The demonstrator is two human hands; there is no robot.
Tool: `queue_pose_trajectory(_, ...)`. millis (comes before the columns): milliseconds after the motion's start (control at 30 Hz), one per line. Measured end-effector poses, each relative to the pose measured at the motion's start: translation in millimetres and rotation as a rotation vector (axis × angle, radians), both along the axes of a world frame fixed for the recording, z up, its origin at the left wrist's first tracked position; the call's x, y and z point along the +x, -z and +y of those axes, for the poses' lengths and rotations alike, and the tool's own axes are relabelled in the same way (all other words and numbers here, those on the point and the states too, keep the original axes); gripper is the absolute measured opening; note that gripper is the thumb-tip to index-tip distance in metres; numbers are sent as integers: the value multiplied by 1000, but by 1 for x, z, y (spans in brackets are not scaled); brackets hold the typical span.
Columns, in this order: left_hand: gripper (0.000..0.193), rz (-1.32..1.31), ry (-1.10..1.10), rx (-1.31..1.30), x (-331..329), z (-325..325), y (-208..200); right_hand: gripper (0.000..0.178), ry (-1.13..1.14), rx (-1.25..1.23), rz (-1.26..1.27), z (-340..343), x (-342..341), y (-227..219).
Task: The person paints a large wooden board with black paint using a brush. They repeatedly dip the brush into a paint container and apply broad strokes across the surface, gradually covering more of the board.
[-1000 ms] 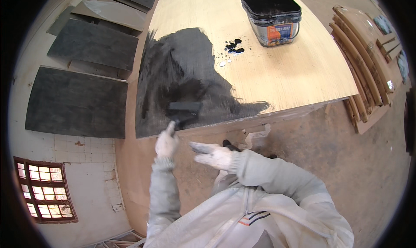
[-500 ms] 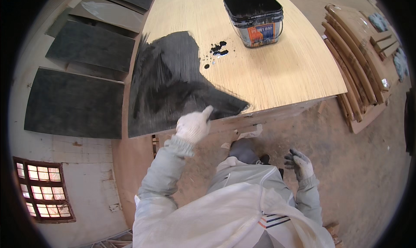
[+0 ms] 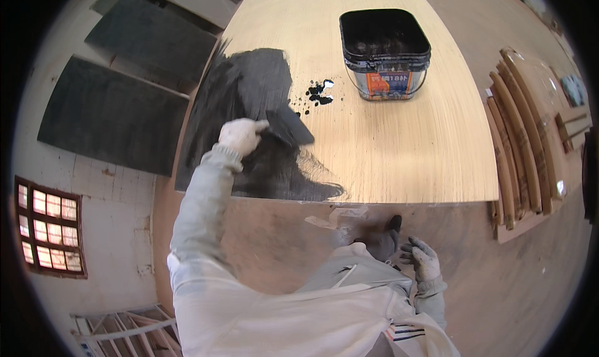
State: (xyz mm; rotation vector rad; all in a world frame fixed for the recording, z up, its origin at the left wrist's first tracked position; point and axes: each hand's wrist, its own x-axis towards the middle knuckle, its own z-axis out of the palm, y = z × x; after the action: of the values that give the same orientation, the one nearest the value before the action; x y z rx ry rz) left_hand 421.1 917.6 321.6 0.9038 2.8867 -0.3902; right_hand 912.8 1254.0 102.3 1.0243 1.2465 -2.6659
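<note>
My left hand [image 3: 240, 136], in a whitish knit glove, is closed round a flat, paint-blackened tool [image 3: 291, 127]. Its handle is mostly hidden, and whether it is a brush or a scraper cannot be told. The tool lies against the pale wood-grain board [image 3: 405, 151], at the edge of a smeared black coat [image 3: 256, 76]. Just beyond it are wet black drops [image 3: 320, 93]. A square plastic bucket [image 3: 385, 57], blackened inside, stands on the board to the right. Off the board's near edge, my right hand [image 3: 422, 258] hangs empty, its dark-stained gloved fingers loosely bent and apart.
Dark panels [image 3: 106, 117] stand at the left by the wall. Stacked brown boards [image 3: 521, 139] lie on the floor to the right. A barred window [image 3: 50, 226] and a slatted frame [image 3: 128, 332] are at lower left. Pale scraps [image 3: 337, 217] lie below the board's near edge.
My left hand has moved up and left from the board's near edge with the flat tool, now at the coat's right border. My right hand stays low and empty. The whole view has shifted.
</note>
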Motion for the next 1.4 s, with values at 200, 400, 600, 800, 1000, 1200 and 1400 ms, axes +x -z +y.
queue_pose_trajectory(200,42,-105,-10,-132,-15,26,-11,55,25,175,-145,102,39,-2)
queue_pose_trajectory(400,45,-216,151,-478,-2,42,-55,52,292,-62,-269,161,121,56)
queue_pose_trajectory(600,48,-182,166,-481,-39,67,-45,49,114,175,-323,192,75,35)
queue_pose_trajectory(800,44,-137,132,-450,-26,46,-44,52,92,187,-329,215,56,38)
queue_pose_trajectory(1000,51,-274,12,-564,-10,76,-48,57,-9,261,-256,201,56,41)
queue_pose_trajectory(1200,53,-141,-39,-536,-39,66,-39,52,125,169,-285,165,105,55)
queue_pose_trajectory(1400,53,-210,71,-466,-1,63,-43,53,300,11,-290,103,181,76)
